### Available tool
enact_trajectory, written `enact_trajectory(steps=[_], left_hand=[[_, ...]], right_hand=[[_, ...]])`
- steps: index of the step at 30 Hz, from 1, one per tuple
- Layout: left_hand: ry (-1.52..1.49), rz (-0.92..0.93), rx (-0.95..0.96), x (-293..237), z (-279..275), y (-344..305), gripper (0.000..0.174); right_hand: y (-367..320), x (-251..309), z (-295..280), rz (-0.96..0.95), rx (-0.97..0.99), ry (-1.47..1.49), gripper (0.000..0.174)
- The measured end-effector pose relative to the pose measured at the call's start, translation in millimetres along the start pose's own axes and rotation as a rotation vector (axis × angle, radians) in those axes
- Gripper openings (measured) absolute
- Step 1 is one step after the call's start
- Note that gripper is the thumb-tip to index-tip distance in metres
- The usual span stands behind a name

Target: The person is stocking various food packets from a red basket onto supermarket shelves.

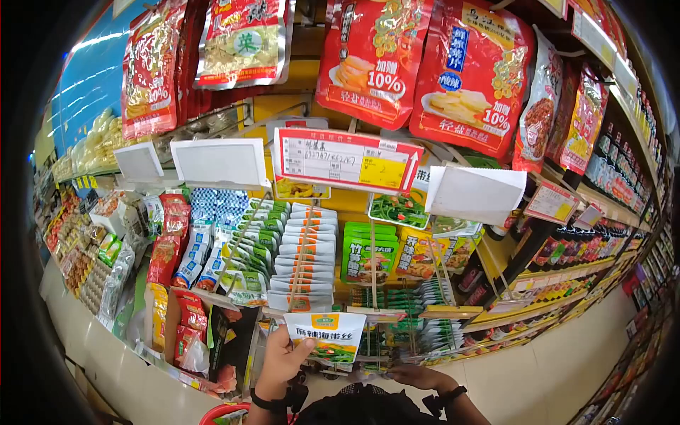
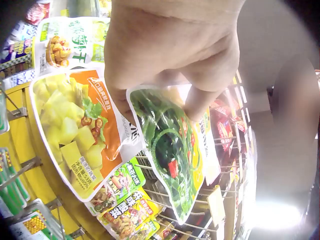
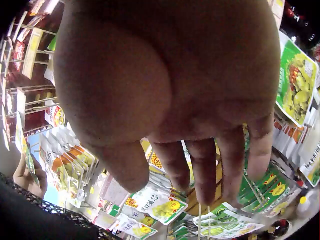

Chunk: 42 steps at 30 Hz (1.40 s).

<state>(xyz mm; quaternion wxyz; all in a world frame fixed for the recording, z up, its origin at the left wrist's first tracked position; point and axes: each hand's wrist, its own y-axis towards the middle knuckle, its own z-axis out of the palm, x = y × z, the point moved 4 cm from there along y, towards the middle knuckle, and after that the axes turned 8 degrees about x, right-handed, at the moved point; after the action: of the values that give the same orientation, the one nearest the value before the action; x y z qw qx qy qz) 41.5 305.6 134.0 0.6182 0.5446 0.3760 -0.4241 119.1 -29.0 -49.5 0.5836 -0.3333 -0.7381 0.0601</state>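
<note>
Shop shelving [image 1: 453, 312] faces one right hand [image 1: 423, 378], one left hand [image 1: 283, 360] pinching one packet [image 1: 333, 337].

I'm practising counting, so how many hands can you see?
2: low in the head view, the left hand pinching a white packet and, to its right, the empty right hand.

Two white cards [image 1: 219, 163] hang left of the wide price sign [image 1: 346, 161] (one more hangs right). Below it: one held packet [image 1: 329, 336].
</note>
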Motion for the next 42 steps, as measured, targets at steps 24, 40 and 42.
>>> enact_trajectory(steps=[24,40,42], left_hand=[[-0.089,-0.144,0.023,13,14,-16,0.023],[0.148,-0.037,0.132,10,18,-18,0.023],[0.078,-0.101,0.102,20,8,-25,0.024]], right_hand=[[-33,108,-24,-0.314,-0.076,-0.022,0.039],[-57,209,-16,-0.521,-0.195,-0.130,0.039],[-53,208,-16,-0.529,-0.199,-0.147,0.037]])
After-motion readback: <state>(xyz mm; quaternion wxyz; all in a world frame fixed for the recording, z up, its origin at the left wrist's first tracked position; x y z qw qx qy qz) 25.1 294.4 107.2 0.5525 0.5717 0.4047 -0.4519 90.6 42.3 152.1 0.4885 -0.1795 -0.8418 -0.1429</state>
